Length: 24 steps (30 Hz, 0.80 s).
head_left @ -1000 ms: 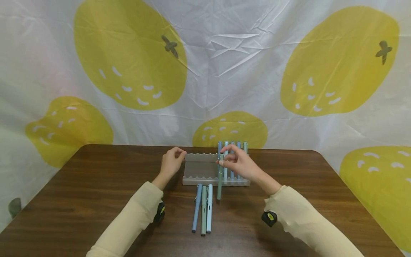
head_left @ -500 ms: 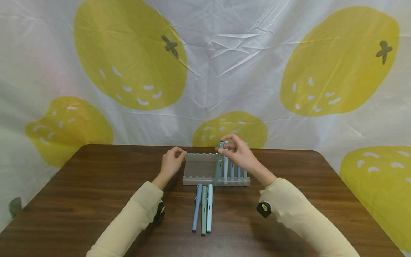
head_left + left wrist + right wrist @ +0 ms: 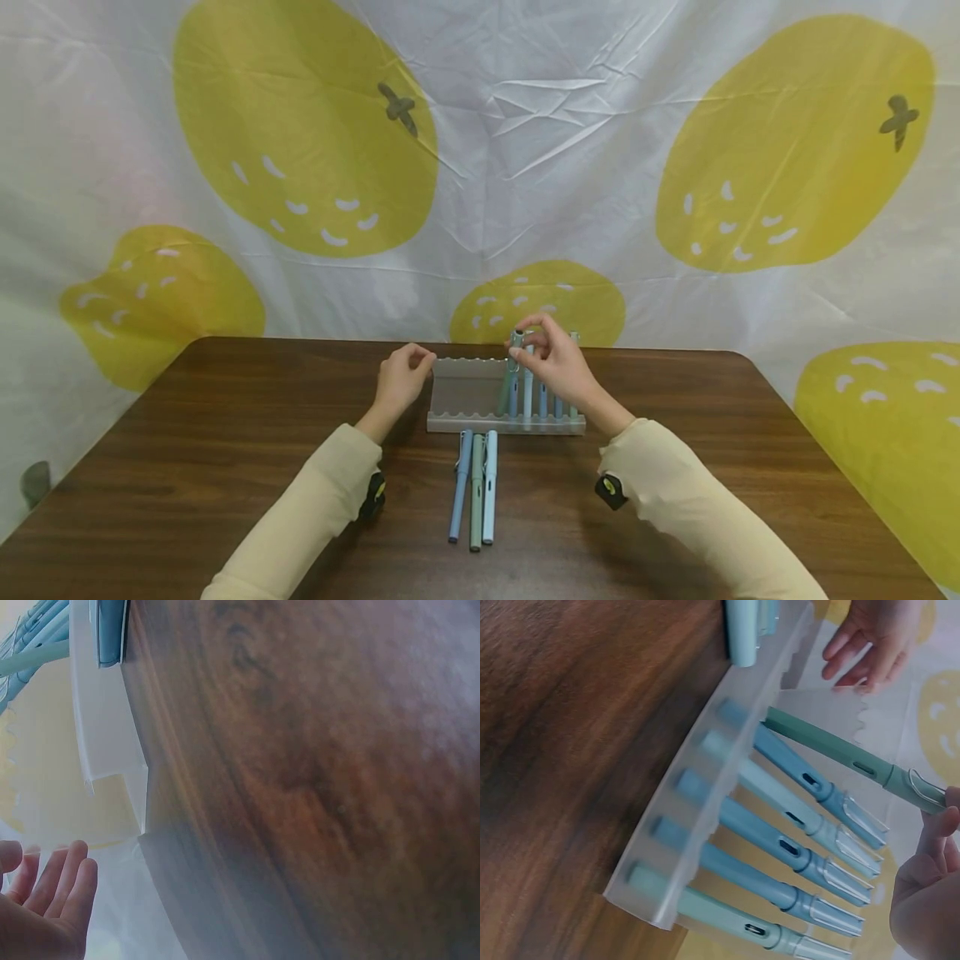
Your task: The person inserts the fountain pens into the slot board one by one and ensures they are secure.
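A clear pen rack [image 3: 468, 423] with scalloped ledges stands on the table. My left hand [image 3: 403, 377] is at its far left corner, thumb and index finger pinching the edge; in the left wrist view the other fingers [image 3: 77, 892] are loosely extended. My right hand [image 3: 557, 362] pinches the capped top of a green pen [image 3: 829, 752], whose clip shows in the right wrist view. This pen slants beside the leftmost racked pen, its lower end just inside the front ledge. Several blue, pale blue and green pens [image 3: 765, 829] lean side by side in the rack's right half.
Before the rack lie a blue pen [image 3: 461, 487], a green pen [image 3: 476, 496] and a pale blue pen [image 3: 490, 487], close together on the brown wooden table [image 3: 225, 467]. Behind the table hangs a white curtain [image 3: 525, 208] with yellow fruit prints.
My right hand has raised the green pen from in front of the rack and brought its lower end behind the front ledge. My left hand has stayed at the corner.
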Tool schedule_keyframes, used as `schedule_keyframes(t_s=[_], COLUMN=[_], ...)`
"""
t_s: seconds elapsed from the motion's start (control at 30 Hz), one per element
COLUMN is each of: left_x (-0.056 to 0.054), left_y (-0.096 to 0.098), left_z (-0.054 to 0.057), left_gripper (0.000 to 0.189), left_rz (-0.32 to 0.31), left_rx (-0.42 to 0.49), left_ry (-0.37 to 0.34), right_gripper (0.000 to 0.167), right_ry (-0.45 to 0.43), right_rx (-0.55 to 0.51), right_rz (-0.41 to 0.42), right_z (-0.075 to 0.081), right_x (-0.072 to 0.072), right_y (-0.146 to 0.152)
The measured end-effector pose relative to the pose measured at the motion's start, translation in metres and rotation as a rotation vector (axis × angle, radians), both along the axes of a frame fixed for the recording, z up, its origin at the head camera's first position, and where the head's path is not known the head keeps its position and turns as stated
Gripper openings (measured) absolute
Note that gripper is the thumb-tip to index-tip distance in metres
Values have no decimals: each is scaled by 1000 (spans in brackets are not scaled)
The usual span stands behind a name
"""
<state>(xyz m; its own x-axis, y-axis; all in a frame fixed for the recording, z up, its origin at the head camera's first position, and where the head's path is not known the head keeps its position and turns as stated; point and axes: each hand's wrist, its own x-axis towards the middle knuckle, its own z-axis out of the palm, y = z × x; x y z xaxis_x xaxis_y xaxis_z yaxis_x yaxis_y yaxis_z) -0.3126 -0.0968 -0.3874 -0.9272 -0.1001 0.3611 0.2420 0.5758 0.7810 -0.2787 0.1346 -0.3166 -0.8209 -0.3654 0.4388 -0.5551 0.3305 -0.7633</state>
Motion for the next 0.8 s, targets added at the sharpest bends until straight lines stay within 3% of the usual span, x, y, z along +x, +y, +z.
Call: schedule_keyframes(t_s=[0.17,0.33,0.53,0.8], left_x=[0,-1,-1,-1], left_y=[0,0,0,-1], left_z=[-1,-1,-2,-2], left_gripper=[17,17,17,17], left_rz=[-2,-8,-11,-12], left_rx=[3,9,15,11], left_ry=[9,8,5,15], right_gripper=[26,26,27,27], right_ry=[22,25,-17,-49], right_rx=[-2,-7,14,27], right_rz=[-6,13,28,38], right_z=[-8,-24,-15,-13], right_x=[-2,-14,-1,1], right_y=[-1,2,-2,-7])
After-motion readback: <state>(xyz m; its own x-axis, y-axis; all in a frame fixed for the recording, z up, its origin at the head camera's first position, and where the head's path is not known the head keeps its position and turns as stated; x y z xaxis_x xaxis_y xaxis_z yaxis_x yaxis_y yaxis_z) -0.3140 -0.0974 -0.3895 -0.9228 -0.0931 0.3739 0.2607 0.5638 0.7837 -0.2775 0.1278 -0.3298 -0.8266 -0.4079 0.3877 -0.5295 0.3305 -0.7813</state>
